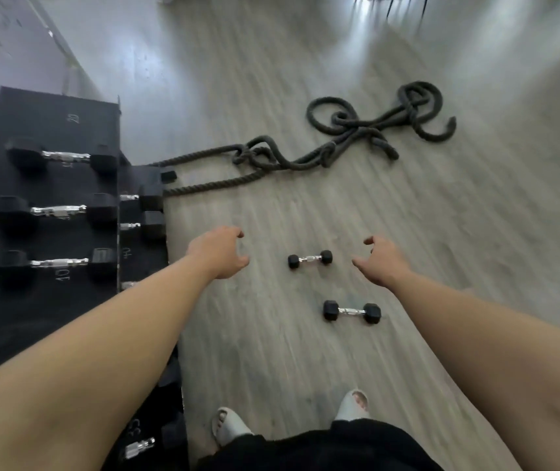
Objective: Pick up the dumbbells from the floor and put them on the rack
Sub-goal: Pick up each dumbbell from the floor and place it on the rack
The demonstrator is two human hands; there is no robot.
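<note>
both arms reach forward and down over a grey wood-look floor. the left hand hangs with its fingers loosely curled and spread, holding nothing. the right hand is the same, fingers bent and apart, palm turned inward, empty.

between the two hands, slightly nearer the right one, lies the smaller hex dumbbell, flat on the floor with its chrome handle running left to right. neither hand touches it. the second hex dumbbell lies below the right hand, closer to the person's body, also flat on the floor and apart from the first.

to the left of the left hand and forearm stands the black dumbbell rack, its top shelf carrying three larger dumbbells in a column, with white weight numbers painted beside them. a lower tier shows more handles just left of the left wrist.

beyond both hands a thick dark battle rope sprawls in loops. near the bottom edge, two feet in pale slides stand on the floor.
</note>
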